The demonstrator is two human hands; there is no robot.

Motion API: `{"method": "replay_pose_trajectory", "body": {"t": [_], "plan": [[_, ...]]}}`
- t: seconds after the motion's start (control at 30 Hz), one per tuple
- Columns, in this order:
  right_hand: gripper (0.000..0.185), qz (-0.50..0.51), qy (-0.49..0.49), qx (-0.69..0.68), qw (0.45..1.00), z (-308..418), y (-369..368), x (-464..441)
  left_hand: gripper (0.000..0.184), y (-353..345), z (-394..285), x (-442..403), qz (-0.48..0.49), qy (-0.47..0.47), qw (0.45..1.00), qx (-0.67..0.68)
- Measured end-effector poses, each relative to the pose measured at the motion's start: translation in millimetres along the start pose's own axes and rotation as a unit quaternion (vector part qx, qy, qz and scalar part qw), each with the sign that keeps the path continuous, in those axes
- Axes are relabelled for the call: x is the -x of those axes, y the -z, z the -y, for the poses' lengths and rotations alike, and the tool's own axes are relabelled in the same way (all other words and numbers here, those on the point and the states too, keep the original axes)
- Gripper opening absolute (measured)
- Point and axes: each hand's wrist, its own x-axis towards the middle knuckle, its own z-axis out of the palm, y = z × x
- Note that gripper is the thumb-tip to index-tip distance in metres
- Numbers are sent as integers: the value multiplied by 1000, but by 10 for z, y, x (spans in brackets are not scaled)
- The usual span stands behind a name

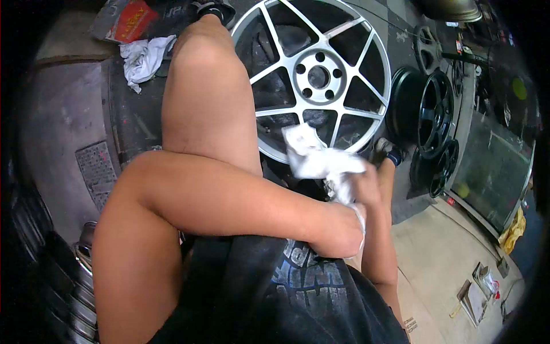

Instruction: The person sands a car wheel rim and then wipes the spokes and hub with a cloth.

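A white cloth, smeared by motion, hangs in front of my body near the lower rim of a silver alloy wheel. My right hand is closed on its right part and blurred. Just below, my left hand is curled, its fingers mostly hidden. The lower tail of the cloth runs into this hand, and a thin white edge shows along it. The wheel lies face up between my legs, with several slim spokes and bolt holes round the centre bore. Whether the cloth touches its rim I cannot tell.
Another white rag lies at the upper left, beside a red and grey package. Dark wheels stand at the right, near a glass-sided case. Papers and cardboard lie on the floor at the lower right.
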Motion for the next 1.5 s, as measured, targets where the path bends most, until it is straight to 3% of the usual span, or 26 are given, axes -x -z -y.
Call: {"method": "replay_pose_trajectory", "body": {"t": [0.07, 0.1, 0.17, 0.23, 0.27, 0.33, 0.47, 0.53, 0.63, 0.73, 0.77, 0.83, 0.9, 0.93, 0.97, 1.03, 1.1, 1.13, 1.17, 1.23, 1.3, 1.33, 1.37, 1.4, 1.43, 1.5], "plan": [[36, -138, 15, -29, 990, -138, 464, -49, 17, 82, 1, -45, 29, -9, 1000, 7], [37, -170, 76, -164, 969, -266, 591, -110, 17, 89, 0, -66, 61, -15, 998, 14], [35, -241, 89, -150, 955, -157, 790, -115, 17, 31, 14, -92, 42, -37, 998, 22], [29, -181, 75, -148, 969, -12, 659, -168, 17, 0, 3, -113, 45, -42, 997, 45], [31, -167, 24, -21, 985, 131, 508, -137, 17, -18, -2, -113, 49, -45, 997, 44], [42, -102, 27, 129, 986, 285, 52, -207, 18, -70, 8, -93, 74, -30, 997, 17], [46, -42, -40, 162, 985, 565, -540, -461, 19, -88, 143, -45, 87, -33, 994, -49], [42, -109, 44, 152, 981, 522, -616, -637, 20, -13, 194, -5, 104, -7, 992, -68], [37, -172, 156, 249, 940, 694, -446, -1120, 19, -70, 290, 0, 107, 43, 989, -87], [22, -109, 360, 344, 860, 877, -252, -1498, 19, 50, 443, -55, 90, 118, 982, -113], [22, -112, 355, 345, 862, 880, -291, -1482, 19, 90, 449, -105, 95, 76, 977, -175], [19, -105, 467, 301, 825, 1126, -409, -1378, 19, 33, 490, -228, 70, 45, 981, -175], [12, -107, 464, 339, 811, 1216, -525, -1273, 19, 51, 516, -244, 100, 28, 980, -167], [13, -159, 430, 255, 851, 1073, -560, -1261, 19, 24, 513, -231, 135, 18, 979, -151], [27, -160, 356, 204, 898, 890, -546, -1212, 19, -21, 488, -234, 137, 8, 979, -153], [43, -267, 194, 22, 944, 656, -498, -954, 18, -158, 403, -229, 134, -38, 982, -128], [48, -358, 104, -45, 927, 178, -191, -709, 17, -133, 186, -136, 107, -37, 992, -64], [49, -390, 1, -87, 917, 174, 46, -419, 17, -171, 128, -88, 90, -29, 995, -41], [47, -378, 10, -99, 921, -83, 317, -254, 18, -197, 112, -55, 67, -67, 994, -46], [47, -439, 69, -183, 877, -386, 579, -39, 17, -80, 53, -54, 91, -34, 994, -54], [46, -418, 138, -215, 872, -465, 743, 106, 17, -93, 82, -103, 83, -34, 996, -29], [43, -353, 147, -179, 906, -454, 780, 152, 17, -98, 96, -129, 75, -31, 997, -8], [43, -289, 82, -157, 941, -422, 675, 152, 17, -109, 101, -158, 75, -31, 997, -8], [49, -270, 73, -7, 960, -595, 380, 31, 17, -114, 101, -183, 85, -40, 996, -8], [56, -30, 16, 93, 995, 284, 511, 128, 17, -124, 105, -198, 96, -50, 994, -8], [86, 99, 258, 362, 890, -76, -58, -168, 17, -169, 138, -178, 109, -46, 993, -15]]}}
